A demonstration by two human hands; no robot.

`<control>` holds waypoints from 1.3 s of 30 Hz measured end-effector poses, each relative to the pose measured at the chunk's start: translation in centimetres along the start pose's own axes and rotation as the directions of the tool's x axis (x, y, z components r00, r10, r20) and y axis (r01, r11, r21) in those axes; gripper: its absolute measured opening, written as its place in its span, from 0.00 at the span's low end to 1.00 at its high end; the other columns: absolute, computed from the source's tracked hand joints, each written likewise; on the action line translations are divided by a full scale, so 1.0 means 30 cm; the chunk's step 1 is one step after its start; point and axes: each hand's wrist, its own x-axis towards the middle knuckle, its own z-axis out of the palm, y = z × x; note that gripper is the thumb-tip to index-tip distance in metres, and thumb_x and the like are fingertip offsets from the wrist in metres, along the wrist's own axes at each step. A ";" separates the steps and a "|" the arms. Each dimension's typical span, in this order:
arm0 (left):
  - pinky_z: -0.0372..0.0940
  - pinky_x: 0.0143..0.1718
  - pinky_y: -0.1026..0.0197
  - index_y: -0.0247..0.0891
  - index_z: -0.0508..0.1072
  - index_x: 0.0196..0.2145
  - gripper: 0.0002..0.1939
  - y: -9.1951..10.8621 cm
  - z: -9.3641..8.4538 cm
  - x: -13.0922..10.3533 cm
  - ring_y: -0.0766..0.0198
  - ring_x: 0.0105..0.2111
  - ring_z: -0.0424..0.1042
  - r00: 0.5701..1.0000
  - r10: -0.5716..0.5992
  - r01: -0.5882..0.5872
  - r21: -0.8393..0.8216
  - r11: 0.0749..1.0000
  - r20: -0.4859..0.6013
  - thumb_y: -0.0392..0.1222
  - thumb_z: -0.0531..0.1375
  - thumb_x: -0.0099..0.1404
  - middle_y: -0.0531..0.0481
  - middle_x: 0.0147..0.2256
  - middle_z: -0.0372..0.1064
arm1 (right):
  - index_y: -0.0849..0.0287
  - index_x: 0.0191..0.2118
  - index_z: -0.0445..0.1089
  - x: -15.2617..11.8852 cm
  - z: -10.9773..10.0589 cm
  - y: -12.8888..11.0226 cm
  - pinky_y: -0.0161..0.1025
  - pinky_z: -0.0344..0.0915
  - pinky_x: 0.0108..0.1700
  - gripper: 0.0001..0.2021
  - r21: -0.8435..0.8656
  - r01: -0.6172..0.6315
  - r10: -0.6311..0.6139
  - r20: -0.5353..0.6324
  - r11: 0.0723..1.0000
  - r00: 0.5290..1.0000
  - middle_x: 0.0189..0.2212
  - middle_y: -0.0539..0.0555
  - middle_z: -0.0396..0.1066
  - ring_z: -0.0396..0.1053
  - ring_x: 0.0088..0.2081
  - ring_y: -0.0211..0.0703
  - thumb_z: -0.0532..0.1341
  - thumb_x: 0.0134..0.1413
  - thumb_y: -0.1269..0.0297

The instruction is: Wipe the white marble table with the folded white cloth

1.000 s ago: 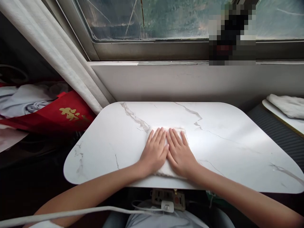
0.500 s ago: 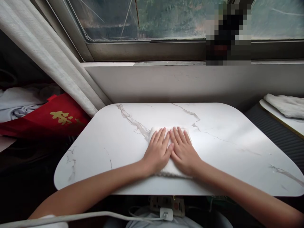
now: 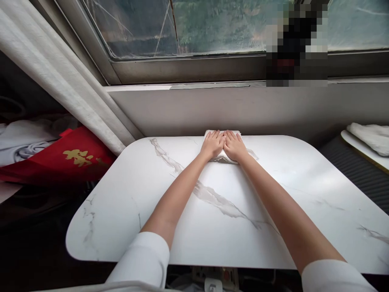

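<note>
1. Head view, looking down over a white marbled worktop (image 3: 212,227) set under a window.
2. At the far edge, against the wall: a small folded white cloth (image 3: 226,157), mostly hidden under two hands.
3. Left hand (image 3: 212,145) and right hand (image 3: 234,147) laid flat, side by side, thumbs touching, fingers pointing to the wall.
4. No grip closed on anything: palms open and spread wide, pressing down on the cloth instead of pinching it, likely to hold it flat and square against the worktop.
5. Both arms stretched long and nearly straight across the worktop, white sleeves (image 3: 142,259) at the near edge, because the cloth sits at full reach.
6. To the left: a pale curtain (image 3: 60,81) hanging aslant, and below it a red sheet with gold characters (image 3: 75,156) on a heap of grey fabric.
7. To the far right: a second white cloth (image 3: 369,138) resting on another pale surface, well apart.
</note>
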 end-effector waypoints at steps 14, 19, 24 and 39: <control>0.36 0.65 0.51 0.29 0.53 0.63 0.28 0.167 -0.011 -0.259 0.59 0.65 0.42 1.000 0.028 -0.028 0.011 1.000 0.010 0.48 0.35 0.73 0.42 0.64 0.46 | 0.73 0.65 0.44 -0.299 -0.054 0.006 0.53 0.39 0.64 0.30 -0.006 0.120 -0.120 0.033 0.993 0.992 0.66 0.64 0.42 0.37 0.66 0.51 0.37 0.63 0.60; 0.34 0.65 0.50 0.25 0.43 0.65 0.31 0.312 -0.041 -0.490 0.58 0.65 0.33 0.995 0.057 -0.049 -0.098 0.994 0.081 0.50 0.34 0.72 0.41 0.66 0.38 | 0.69 0.67 0.37 -0.584 -0.101 0.001 0.54 0.38 0.65 0.29 -0.008 0.199 -0.199 0.005 0.980 0.980 0.67 0.62 0.39 0.31 0.67 0.49 0.38 0.65 0.61; 0.38 0.65 0.49 0.28 0.38 0.66 0.31 0.397 -0.102 -0.670 0.60 0.65 0.29 0.964 0.178 -0.118 -0.283 0.952 0.198 0.51 0.34 0.72 0.43 0.66 0.30 | 0.64 0.66 0.18 -0.824 -0.162 -0.020 0.57 0.40 0.65 0.31 -0.022 0.245 -0.245 -0.013 0.969 0.969 0.67 0.60 0.32 0.29 0.67 0.49 0.39 0.66 0.61; 0.40 0.64 0.49 0.25 0.51 0.63 0.27 0.335 0.013 -0.321 0.55 0.65 0.40 0.976 0.209 -0.205 -0.071 0.976 0.061 0.39 0.41 0.69 0.37 0.64 0.43 | 0.62 0.67 0.42 -0.507 -0.111 0.126 0.51 0.40 0.65 0.28 0.035 -0.023 0.021 0.070 0.999 0.997 0.66 0.56 0.42 0.38 0.66 0.45 0.39 0.64 0.61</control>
